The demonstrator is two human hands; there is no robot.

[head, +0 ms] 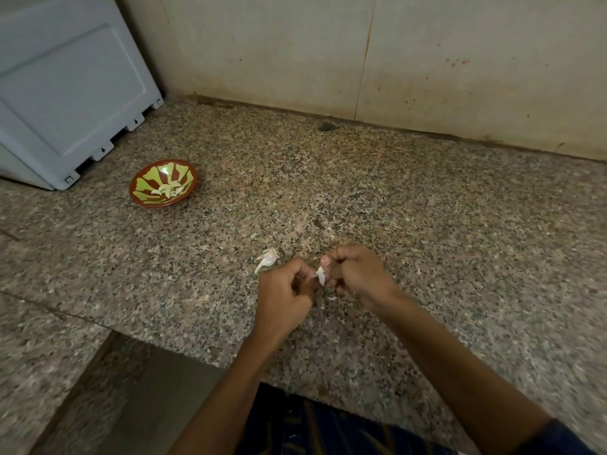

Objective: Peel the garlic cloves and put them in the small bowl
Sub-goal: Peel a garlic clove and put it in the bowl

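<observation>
My left hand (285,292) and my right hand (356,273) meet low over the granite counter (394,198), fingers curled, pinching one small white garlic cloves piece (321,275) between them. Its papery skin sticks out between the fingertips. A garlic bulb remnant (267,258) with loose skin lies on the counter just left of my left hand. The small bowl (139,188), red-brown with green leaf shapes, stands far to the left and back. Several peeled cloves (169,189) lie inside it.
A light blue plastic crate (65,93) leans at the back left, close behind the bowl. A tiled wall (361,54) closes the back. Small bits of garlic skin (331,298) lie under my hands. The counter's front edge steps down at the lower left.
</observation>
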